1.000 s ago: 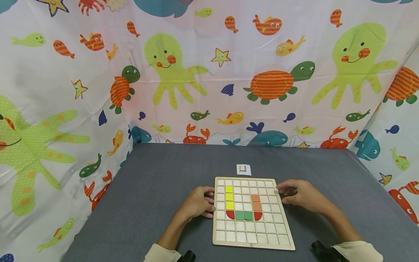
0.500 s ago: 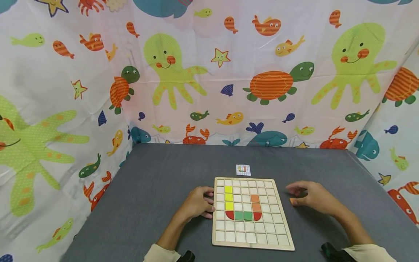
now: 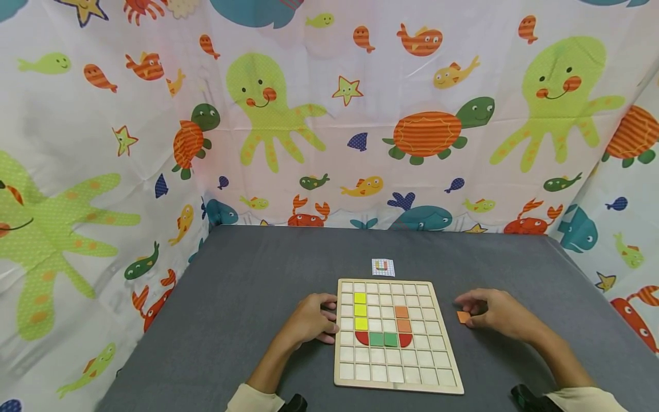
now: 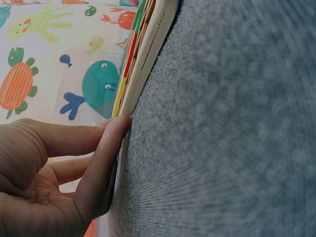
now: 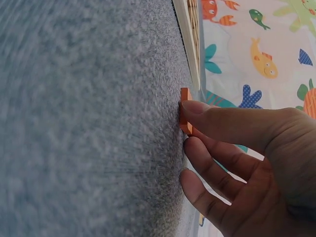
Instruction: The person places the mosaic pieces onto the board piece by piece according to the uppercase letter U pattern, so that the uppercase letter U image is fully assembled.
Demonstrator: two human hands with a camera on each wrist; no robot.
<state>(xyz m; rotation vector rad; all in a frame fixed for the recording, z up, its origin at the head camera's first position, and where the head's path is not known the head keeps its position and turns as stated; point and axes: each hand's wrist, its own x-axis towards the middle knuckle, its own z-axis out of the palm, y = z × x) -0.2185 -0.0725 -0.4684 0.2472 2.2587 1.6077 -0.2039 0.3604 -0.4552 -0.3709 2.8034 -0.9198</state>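
Observation:
A pale wooden grid board (image 3: 396,366) lies on the grey cloth, with yellow (image 3: 361,311), green (image 3: 383,339), red (image 3: 406,340) and orange tiles (image 3: 403,319) in a U shape. Against the board's left edge rest the fingertips of my left hand (image 3: 308,320); the left wrist view shows them touching its side. To the right of the board, my right hand (image 3: 496,315) pinches a loose orange tile (image 3: 463,317) at the table surface. In the right wrist view my thumb covers part of this orange tile (image 5: 184,121).
Beyond the board lies a small white card (image 3: 383,267) printed with a coloured U on a grid. A curtain (image 3: 329,114) with sea animals hangs behind and on both sides of the grey table (image 3: 278,257).
My right hand has moved right, away from the board's right edge, to the loose orange tile, which shows more now. My left hand and the board have stayed in place.

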